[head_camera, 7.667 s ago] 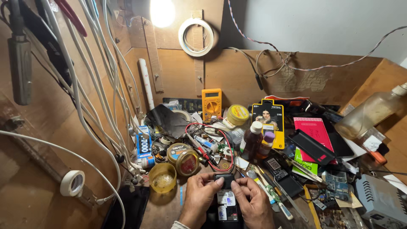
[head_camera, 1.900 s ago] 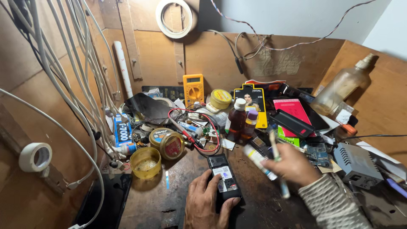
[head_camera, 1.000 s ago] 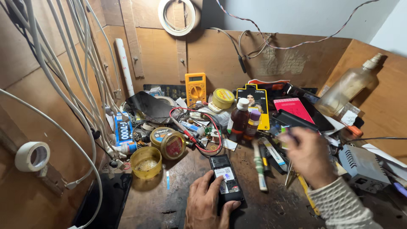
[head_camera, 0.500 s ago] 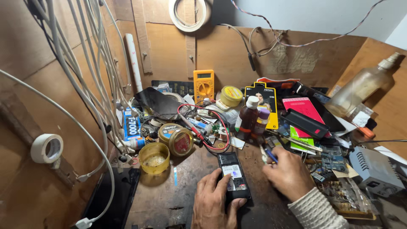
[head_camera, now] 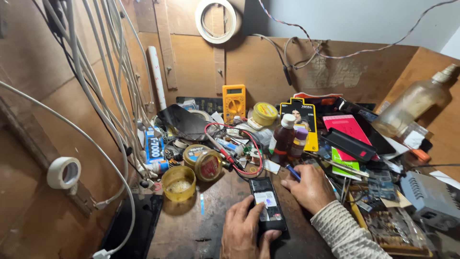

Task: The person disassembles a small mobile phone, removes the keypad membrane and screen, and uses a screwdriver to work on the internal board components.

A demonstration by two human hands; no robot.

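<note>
left hand [head_camera: 247, 230]: fingers pinning the opened phone [head_camera: 268, 205] to the table [head_camera: 191, 230]
right hand [head_camera: 309, 187]: back beside the phone, now gripping a blue-tipped tool [head_camera: 293, 172]
meaning: looks ready to poke inside

we lose our left hand [head_camera: 247, 230] at the bottom edge, wrist out of frame, and its palm covers the lower end of the opened phone [head_camera: 267, 204]. our right hand [head_camera: 306, 187] hides most of the blue tool [head_camera: 293, 172] it grips. the roll of tape [head_camera: 215, 19] is cut by the top edge. the grey box [head_camera: 429, 199] runs off the right edge.
</note>
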